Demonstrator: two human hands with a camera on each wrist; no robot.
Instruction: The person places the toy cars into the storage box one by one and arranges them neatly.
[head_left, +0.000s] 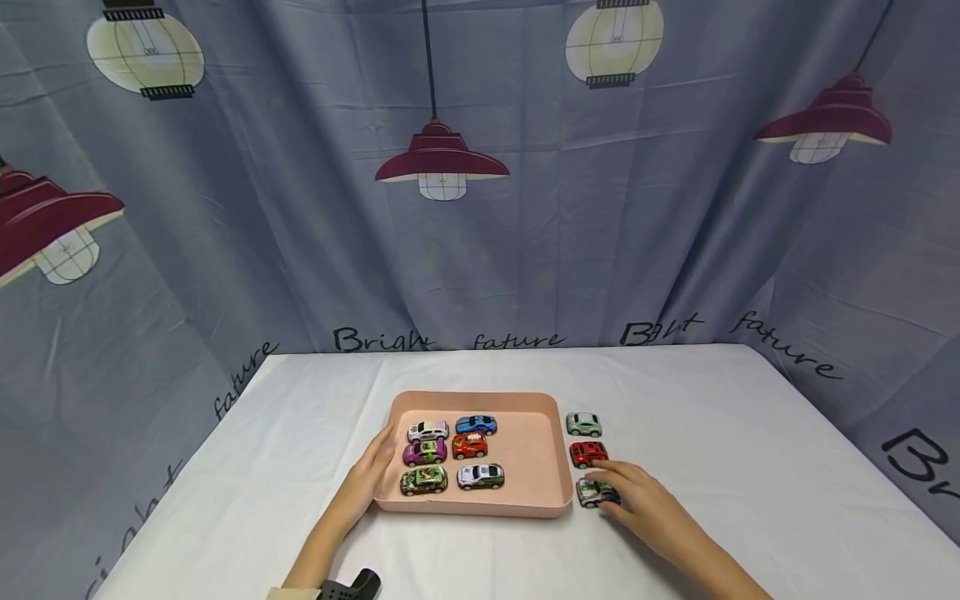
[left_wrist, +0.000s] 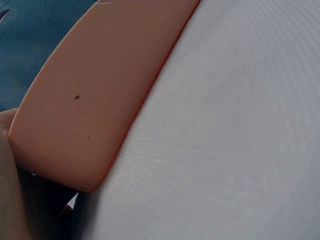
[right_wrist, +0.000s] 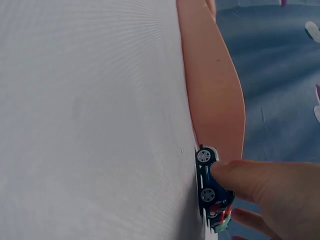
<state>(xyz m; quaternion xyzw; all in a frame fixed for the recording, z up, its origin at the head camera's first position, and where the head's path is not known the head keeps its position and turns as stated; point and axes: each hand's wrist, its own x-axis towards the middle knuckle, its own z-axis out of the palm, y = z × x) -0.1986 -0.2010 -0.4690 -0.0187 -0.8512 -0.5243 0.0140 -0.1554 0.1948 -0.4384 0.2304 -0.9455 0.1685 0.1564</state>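
My left hand (head_left: 365,477) rests along the left wall of a pink rectangular tray (head_left: 534,462), its fingers stretched out against the side. Inside the tray several toy cars stand in two columns, among them a purple one (head_left: 424,452), a blue one (head_left: 476,425) and a camouflage-green one (head_left: 423,481). Right of the tray, my right hand (head_left: 651,510) pinches a dark toy car (head_left: 589,493) on the cloth, thumb on its near side in the right wrist view. Just behind it are a red toy car (head_left: 587,453) and a pale green toy car (head_left: 583,424).
A white cloth (head_left: 675,400) covers the table. Behind it hangs a blue-grey curtain (head_left: 480,267) printed with lamps and lettering. The tray's right wall stands close beside the row of loose cars. A black wrist strap (head_left: 351,587) shows at the left forearm.
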